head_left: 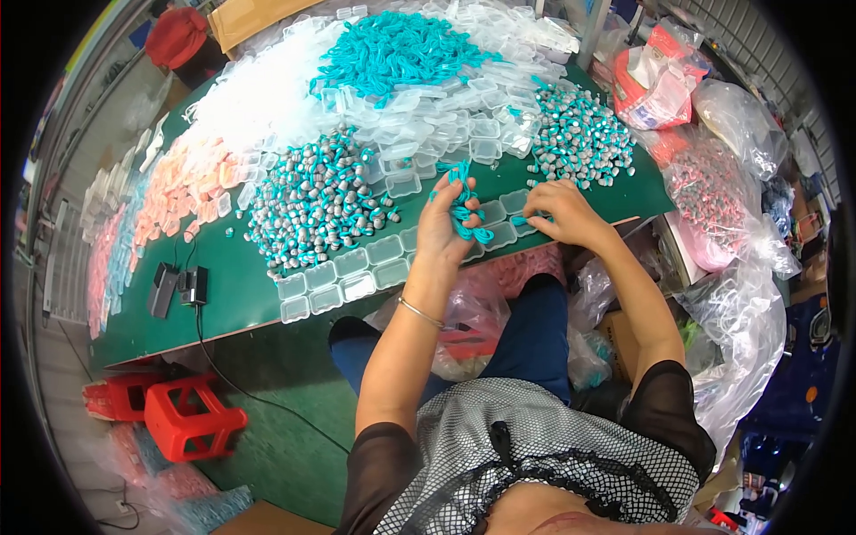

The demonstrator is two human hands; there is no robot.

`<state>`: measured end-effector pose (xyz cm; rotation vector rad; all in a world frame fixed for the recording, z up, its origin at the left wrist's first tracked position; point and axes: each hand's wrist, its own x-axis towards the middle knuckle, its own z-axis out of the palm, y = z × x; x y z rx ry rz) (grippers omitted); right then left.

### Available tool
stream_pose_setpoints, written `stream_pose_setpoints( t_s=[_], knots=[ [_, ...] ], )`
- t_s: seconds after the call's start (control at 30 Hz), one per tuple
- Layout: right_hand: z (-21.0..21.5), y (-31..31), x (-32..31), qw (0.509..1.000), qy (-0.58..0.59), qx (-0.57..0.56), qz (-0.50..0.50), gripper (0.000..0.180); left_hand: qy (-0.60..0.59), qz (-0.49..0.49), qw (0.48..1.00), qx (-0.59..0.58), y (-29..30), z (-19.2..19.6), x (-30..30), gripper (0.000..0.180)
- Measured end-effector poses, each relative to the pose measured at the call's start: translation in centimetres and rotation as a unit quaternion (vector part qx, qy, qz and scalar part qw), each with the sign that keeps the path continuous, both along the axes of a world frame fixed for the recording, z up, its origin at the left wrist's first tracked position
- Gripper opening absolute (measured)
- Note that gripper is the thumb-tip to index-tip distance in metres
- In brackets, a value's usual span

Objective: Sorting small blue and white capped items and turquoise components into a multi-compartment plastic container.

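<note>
My left hand (439, 228) is raised over the front edge of the table, its fingers closed round a bundle of looped teal cords (462, 203). My right hand (565, 212) is lower, at the right end of a double row of small clear plastic boxes (350, 262). Its thumb and fingertips pinch a short teal piece (519, 220) over one of the boxes; how much of it lies inside the fingers is hidden. Left of my left hand is a heap of small grey-and-teal capsule-shaped pieces (308, 201). A similar heap (581, 135) lies beyond my right hand.
A large pile of teal cords (392, 53) tops clear boxes (486, 127) at the back of the green table (214, 308). Peach pieces (183, 183) and two black devices (192, 285) lie left. A red stool (192, 417) stands below. Filled plastic bags (709, 196) crowd the right.
</note>
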<state>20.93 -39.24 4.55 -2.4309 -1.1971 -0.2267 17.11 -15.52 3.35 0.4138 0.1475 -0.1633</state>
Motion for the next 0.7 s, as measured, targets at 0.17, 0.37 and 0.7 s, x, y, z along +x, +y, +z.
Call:
stream_pose_setpoints(
  t_s=[0.17, 0.37, 0.7],
  knots=[
    [-0.2, 0.5, 0.2, 0.999, -0.022, -0.024, -0.013, 0.018, 0.002, 0.002, 1.000, 0.004, 0.0, -0.1, -0.1, 0.030],
    [0.7, 0.9, -0.2, 0.998, 0.031, -0.026, -0.044, 0.019, -0.007, -0.005, 1.000, -0.005, 0.3, -0.2, 0.0, 0.030],
    [1.1, 6.4, -2.2, 0.919, 0.282, 0.276, 0.011, 0.019, -0.011, 0.011, 1.000, -0.011, -0.6, -0.5, 0.4, 0.028]
  ],
)
